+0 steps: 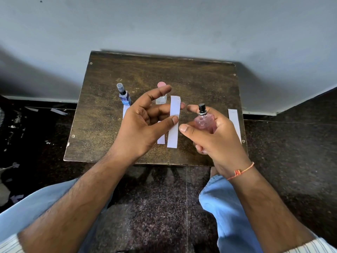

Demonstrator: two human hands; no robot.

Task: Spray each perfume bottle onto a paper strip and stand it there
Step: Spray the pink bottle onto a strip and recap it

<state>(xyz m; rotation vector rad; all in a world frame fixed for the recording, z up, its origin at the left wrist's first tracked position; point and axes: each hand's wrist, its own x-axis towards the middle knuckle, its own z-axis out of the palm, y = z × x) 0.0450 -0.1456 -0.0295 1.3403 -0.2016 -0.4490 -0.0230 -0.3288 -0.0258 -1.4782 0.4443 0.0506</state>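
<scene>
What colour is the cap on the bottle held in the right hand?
Black, above a pink bottle gripped by the right hand; the cap shows in the head view.

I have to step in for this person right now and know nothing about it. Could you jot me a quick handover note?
Left hand: pinches a paper strip upright between thumb and fingers.
Right hand: grips the pink bottle, black nozzle up, beside that strip.
On the table: the blue bottle and the clear bottle with a pink cap each appear to stand at the far end of a strip. One bare strip lies at the right.
Done: apparently two bottles.
Left: spray the pink bottle onto the held strip, lay it down, stand the bottle there.
</scene>
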